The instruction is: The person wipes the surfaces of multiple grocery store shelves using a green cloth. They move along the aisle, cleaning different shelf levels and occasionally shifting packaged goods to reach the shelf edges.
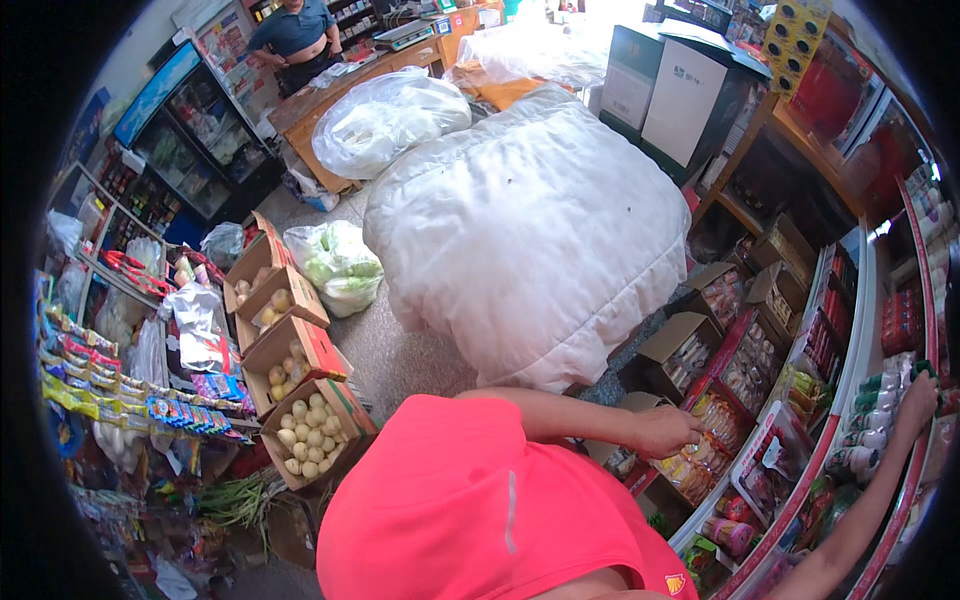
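My right arm stretches up along the shelving at the right. My right hand (916,401) is at a shelf's red-edged rail, its fingertips against a dark green item beside a row of green-capped containers (871,420). Whether the fingers grip it is unclear. Across the front of my body, my left hand (666,432) hangs with partly curled fingers over boxes of wrapped snacks (694,469); I cannot make out anything held in it. Between the two hands lie packaged foods (776,457) on a lower shelf.
A big white padded quilt (525,232) covers something in the middle. Cartons of round produce (311,435), bagged cabbages (337,262) and hanging snack packets (187,416) stand left. A person (294,37) is behind the wooden counter (300,127). Open cartons (675,352) line the right shelving.
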`<action>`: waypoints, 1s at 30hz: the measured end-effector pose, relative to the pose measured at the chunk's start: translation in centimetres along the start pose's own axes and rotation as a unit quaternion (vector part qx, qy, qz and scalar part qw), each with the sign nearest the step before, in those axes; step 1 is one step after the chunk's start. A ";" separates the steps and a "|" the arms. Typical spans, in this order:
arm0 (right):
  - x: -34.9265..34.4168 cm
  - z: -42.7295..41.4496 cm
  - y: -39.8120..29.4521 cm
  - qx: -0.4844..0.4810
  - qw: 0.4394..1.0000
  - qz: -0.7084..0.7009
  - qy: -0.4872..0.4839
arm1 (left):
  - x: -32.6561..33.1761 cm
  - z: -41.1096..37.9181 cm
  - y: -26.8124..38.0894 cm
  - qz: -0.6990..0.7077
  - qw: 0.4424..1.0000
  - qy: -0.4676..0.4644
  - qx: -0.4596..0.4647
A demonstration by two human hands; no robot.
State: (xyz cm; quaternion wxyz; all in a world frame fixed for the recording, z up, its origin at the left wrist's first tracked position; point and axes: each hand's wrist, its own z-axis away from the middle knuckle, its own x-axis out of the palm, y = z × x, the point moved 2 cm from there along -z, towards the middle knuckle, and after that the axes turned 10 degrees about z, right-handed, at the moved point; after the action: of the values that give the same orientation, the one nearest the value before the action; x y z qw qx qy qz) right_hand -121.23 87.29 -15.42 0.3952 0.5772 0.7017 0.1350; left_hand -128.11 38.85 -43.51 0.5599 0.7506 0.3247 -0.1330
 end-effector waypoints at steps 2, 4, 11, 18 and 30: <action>0.4 0.1 0.7 0.018 0.997 -0.066 0.029 | -0.1 -0.1 0.1 0.017 1.000 -0.011 -0.009; 0.1 0.7 1.6 0.040 0.984 -0.159 0.070 | 0.2 -0.4 0.3 0.037 0.999 -0.011 0.004; -6.0 4.1 -0.3 0.040 0.835 -0.548 -0.010 | 0.1 -3.0 2.0 0.107 0.994 0.003 0.004; -18.2 14.8 -13.0 -0.058 0.669 -0.704 -0.232 | -2.1 -5.5 5.9 0.570 0.797 0.198 -0.032; -29.2 17.4 -4.0 -0.007 0.806 -0.590 -0.051 | -1.2 -6.1 3.5 0.495 0.806 0.276 -0.170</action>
State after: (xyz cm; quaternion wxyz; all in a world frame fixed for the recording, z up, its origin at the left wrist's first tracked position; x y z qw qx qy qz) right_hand -111.09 54.67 -17.65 0.4378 0.0553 0.8850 -0.1484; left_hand -127.77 43.47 -38.10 0.5552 0.7070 0.0670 0.4330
